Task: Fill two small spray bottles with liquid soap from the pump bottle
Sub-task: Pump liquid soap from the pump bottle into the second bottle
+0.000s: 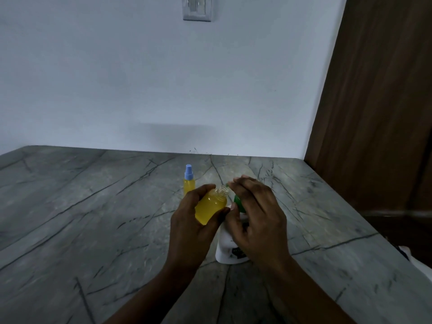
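My left hand (190, 228) grips a small clear spray bottle (210, 206) with its cap off, tilted and nearly full of yellow soap. Its threaded neck sits at the tip of the green pump spout. My right hand (254, 213) lies over the green pump head (239, 203) of the white pump bottle (225, 246), fingers fairly straight, hiding most of it. A second small bottle (189, 181), capped with a blue sprayer and holding yellow soap, stands upright just behind my left hand.
The grey veined stone counter (93, 218) runs to a white wall at the back. A dark wooden panel (378, 101) closes the right side. The counter's right edge (397, 249) slants down toward me. A switch plate (198, 8) hangs on the wall.
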`<action>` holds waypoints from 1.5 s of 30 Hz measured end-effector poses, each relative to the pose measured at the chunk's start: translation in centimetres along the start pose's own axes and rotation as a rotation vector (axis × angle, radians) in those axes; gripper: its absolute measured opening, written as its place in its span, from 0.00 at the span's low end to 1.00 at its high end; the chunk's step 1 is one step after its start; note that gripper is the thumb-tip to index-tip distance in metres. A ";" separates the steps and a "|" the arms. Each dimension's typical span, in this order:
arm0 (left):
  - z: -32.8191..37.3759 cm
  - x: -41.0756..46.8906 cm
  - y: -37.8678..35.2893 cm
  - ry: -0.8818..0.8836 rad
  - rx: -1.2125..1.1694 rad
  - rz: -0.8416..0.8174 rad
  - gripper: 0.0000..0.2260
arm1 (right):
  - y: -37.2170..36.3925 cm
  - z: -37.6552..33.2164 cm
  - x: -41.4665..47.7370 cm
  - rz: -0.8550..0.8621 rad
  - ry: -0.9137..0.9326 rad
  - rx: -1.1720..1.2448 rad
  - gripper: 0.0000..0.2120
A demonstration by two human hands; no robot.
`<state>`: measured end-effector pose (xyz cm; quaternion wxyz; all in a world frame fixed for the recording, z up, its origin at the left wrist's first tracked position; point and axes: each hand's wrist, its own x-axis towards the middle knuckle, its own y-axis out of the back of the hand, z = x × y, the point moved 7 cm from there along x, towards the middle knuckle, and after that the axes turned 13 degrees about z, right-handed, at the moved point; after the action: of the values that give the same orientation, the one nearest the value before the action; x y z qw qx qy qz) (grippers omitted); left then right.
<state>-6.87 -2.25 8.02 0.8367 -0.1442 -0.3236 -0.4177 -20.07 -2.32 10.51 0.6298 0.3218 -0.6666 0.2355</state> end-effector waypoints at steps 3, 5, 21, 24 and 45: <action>0.0 0.0 0.0 0.002 0.001 0.000 0.24 | 0.1 -0.1 0.0 0.010 -0.007 0.003 0.16; 0.0 0.0 -0.1 0.006 -0.004 -0.002 0.25 | 0.0 -0.1 0.0 0.009 -0.010 0.008 0.16; -0.4 0.1 -0.2 0.018 0.004 0.002 0.24 | -0.3 -0.1 -0.9 0.049 0.034 0.013 0.24; -0.4 0.1 -0.2 0.022 0.002 0.003 0.24 | -0.3 0.0 -0.9 0.041 0.035 0.010 0.22; -2.5 -0.2 -0.4 0.181 -0.044 -0.002 0.21 | 0.0 0.2 -0.4 0.001 -0.019 0.005 0.16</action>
<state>-6.22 -3.67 5.98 0.8586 -0.1238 -0.2376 -0.4370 -20.18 -2.44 10.11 0.6224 0.3255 -0.6722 0.2343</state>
